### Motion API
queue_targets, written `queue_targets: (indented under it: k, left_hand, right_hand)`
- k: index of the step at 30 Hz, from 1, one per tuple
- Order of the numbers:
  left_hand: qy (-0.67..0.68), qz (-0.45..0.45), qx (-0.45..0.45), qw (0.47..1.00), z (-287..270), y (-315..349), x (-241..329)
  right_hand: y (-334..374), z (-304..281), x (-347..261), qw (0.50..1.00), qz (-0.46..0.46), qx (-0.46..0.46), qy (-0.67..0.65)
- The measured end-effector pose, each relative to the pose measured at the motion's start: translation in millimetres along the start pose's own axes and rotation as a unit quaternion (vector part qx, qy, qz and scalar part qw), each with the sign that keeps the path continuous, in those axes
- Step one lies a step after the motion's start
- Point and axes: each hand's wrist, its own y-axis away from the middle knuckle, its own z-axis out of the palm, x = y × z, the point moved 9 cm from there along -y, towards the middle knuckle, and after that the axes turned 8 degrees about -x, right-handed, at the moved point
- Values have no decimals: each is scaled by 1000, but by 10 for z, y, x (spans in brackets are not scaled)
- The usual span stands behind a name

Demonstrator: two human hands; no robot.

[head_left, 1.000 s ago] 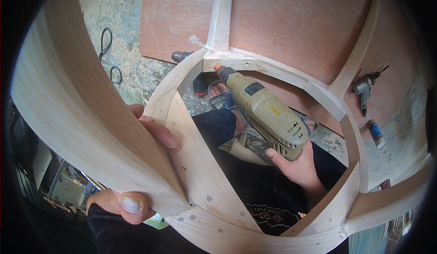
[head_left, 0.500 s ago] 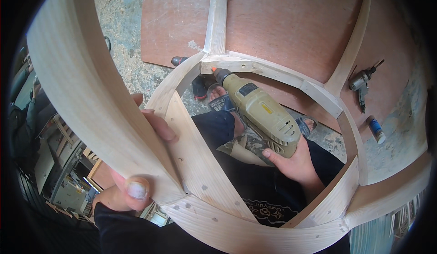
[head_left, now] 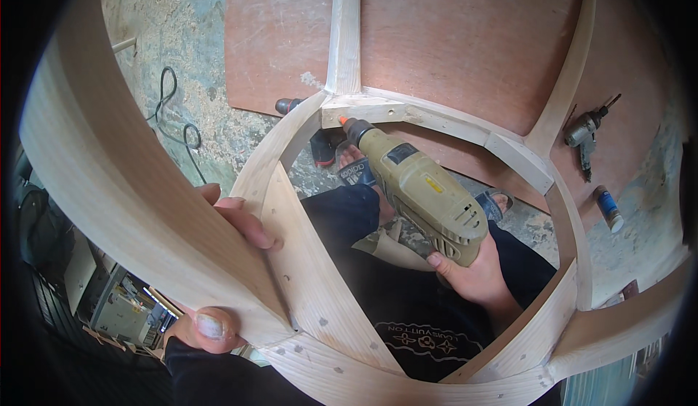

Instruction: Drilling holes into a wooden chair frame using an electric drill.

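A round frame of pale wood [head_left: 363,381] lies around my lap, with curved legs joined to it. My right hand [head_left: 476,269] is wrapped round the handle of an olive-green electric drill [head_left: 429,188]. The drill points to the far left, its orange-tipped end at the inner face of a corner block [head_left: 363,111] below the far leg [head_left: 345,35]. Whether the tip is inside the wood, I cannot tell. My left hand [head_left: 212,331] grips the thick curved leg [head_left: 138,188] on the near left, thumb on one side and fingers on the other; its palm is hidden.
A reddish-brown board [head_left: 451,42] covers the floor beyond the frame. On its right lie a grey air tool [head_left: 584,135] and a blue can [head_left: 608,208]. A black-and-red power tool [head_left: 322,149] is partly hidden behind the frame. A black cord [head_left: 191,137] curls on the floor.
My view has shifted a little, showing more cord at the left. The near-left leg tilts further left. The drill's tip stays at the same corner block, and both hands keep their hold.
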Motion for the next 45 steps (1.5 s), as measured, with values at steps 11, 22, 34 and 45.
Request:
queue_targets:
  k: [11,22,34,45]
  left_hand:
    - [-16,-11,-21,1000,-18,-21,-14]
    - [-12,-20,-35,999,-86,-17,-28]
    - [-31,-47,-42,998,-10,-34,47]
    - [45,-89,-20,995,55,-28,48]
  right_hand:
    - [18,-3,111,994,73,-24,-74]
    - [-87,-20,75,1000,29,5,-2]
    - [-135,-4,44,1000,-8,17,13]
    - [-150,-37,-7,1000,-7,22,-3]
